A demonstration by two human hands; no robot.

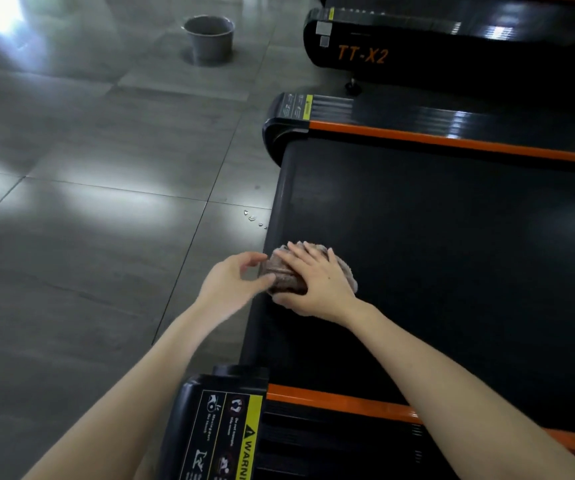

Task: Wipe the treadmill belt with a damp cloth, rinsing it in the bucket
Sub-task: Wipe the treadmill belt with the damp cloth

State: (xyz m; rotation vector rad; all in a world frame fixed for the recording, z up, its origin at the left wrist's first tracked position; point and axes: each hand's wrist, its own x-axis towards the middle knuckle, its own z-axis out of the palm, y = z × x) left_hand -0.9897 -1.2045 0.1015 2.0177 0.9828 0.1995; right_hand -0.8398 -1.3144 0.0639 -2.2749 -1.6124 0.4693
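Both hands at the cloth — right hand pressing flat, left hand loose-fingered beside — mid-wipe, upper-left bucket rinse probably next.

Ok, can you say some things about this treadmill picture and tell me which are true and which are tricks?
1. The right hand lies on top of the cloth. True.
2. The bucket stands on the belt. False: it stands on the floor, well away from the belt.
3. The cloth sits near the end of the belt. True.
4. The floor beside the belt is all dry. False: a few drops lie there.
5. The strips along the belt are blue. False: they are orange.
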